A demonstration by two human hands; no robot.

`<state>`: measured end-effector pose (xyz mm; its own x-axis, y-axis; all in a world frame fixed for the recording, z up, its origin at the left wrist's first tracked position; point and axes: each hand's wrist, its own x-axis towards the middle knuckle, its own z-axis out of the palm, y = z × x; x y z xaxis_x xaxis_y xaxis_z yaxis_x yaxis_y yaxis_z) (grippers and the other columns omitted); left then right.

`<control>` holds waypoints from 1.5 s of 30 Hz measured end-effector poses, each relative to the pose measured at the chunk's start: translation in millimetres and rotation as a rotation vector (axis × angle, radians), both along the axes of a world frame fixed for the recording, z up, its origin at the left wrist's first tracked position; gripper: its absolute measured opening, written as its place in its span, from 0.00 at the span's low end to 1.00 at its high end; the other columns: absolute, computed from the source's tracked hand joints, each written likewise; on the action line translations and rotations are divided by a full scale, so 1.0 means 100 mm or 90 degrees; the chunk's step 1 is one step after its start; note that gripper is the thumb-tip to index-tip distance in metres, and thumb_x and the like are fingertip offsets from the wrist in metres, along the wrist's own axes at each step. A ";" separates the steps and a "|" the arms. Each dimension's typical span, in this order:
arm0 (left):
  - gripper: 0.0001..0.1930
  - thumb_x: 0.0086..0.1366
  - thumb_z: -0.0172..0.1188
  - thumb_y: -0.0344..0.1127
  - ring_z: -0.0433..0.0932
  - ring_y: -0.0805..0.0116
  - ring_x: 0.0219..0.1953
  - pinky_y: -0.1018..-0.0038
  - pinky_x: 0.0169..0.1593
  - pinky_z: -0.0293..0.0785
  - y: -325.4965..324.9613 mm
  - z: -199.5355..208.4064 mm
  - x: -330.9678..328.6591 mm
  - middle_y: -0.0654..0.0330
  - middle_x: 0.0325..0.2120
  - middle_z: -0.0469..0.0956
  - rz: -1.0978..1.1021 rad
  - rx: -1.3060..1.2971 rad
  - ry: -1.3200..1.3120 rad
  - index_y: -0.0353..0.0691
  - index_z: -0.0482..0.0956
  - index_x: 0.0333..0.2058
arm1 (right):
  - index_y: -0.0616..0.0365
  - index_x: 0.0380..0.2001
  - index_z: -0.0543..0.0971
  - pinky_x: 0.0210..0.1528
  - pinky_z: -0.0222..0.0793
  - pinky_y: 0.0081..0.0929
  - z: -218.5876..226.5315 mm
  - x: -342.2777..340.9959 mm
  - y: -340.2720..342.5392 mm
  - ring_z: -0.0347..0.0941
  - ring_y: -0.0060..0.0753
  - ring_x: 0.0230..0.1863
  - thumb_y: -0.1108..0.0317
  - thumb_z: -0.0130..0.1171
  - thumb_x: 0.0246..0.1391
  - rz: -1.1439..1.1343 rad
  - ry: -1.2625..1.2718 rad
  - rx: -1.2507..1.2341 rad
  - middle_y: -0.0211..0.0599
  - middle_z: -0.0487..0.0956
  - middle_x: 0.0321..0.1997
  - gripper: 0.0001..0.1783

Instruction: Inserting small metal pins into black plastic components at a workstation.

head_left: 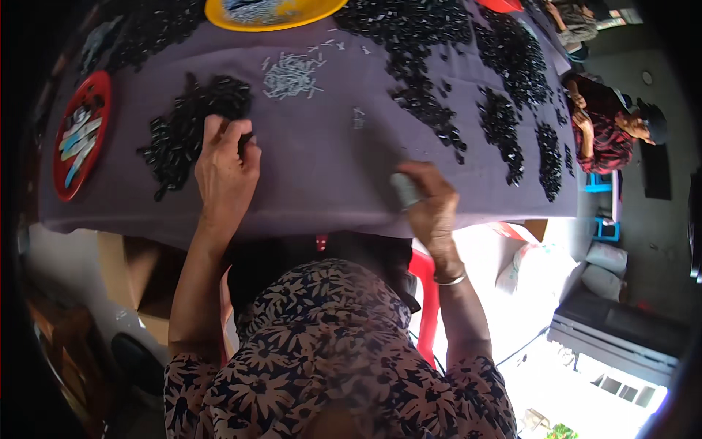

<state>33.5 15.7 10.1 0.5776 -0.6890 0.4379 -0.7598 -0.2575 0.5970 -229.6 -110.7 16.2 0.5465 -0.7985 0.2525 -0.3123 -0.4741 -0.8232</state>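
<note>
On the grey-purple tablecloth, my left hand is at the near right edge of a heap of small shiny black pieces. Its fingers are curled in a pinch, with a small black piece showing dark by the thumb. My right hand is closed round a pale grey-green object above the table's near edge; motion blur hides its kind. Farther off lies a small pile of thin whitish pieces. A few more whitish pieces lie between the two hands.
A red tray with pale, blade-like items stands at the left. At the far edge is a yellow bowl of thin silvery pieces. More black pieces spread over the far and right side. A person sits beyond the right edge.
</note>
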 end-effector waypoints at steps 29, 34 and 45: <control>0.08 0.54 0.64 0.22 0.75 0.61 0.32 0.68 0.35 0.72 -0.12 -0.03 -0.27 0.60 0.29 0.73 -0.241 -0.051 0.134 0.37 0.79 0.34 | 0.58 0.42 0.81 0.26 0.72 0.17 0.19 -0.03 -1.27 0.75 0.16 0.30 0.79 0.64 0.51 -0.054 0.113 0.023 0.30 0.83 0.33 0.13; 0.07 0.54 0.64 0.22 0.74 0.62 0.32 0.68 0.36 0.71 -0.11 -0.03 -0.25 0.61 0.28 0.73 -0.249 -0.061 0.125 0.37 0.79 0.33 | 0.58 0.41 0.82 0.27 0.68 0.16 0.36 -0.25 -1.13 0.73 0.16 0.28 0.85 0.52 0.51 -0.154 0.066 0.090 0.28 0.81 0.32 0.17; 0.08 0.53 0.63 0.22 0.74 0.61 0.32 0.66 0.36 0.71 -0.12 -0.07 -0.25 0.61 0.28 0.73 -0.250 -0.071 0.122 0.38 0.79 0.32 | 0.57 0.39 0.82 0.30 0.69 0.21 0.17 0.04 -0.94 0.73 0.20 0.29 0.80 0.65 0.50 -0.013 0.117 -0.146 0.28 0.79 0.33 0.12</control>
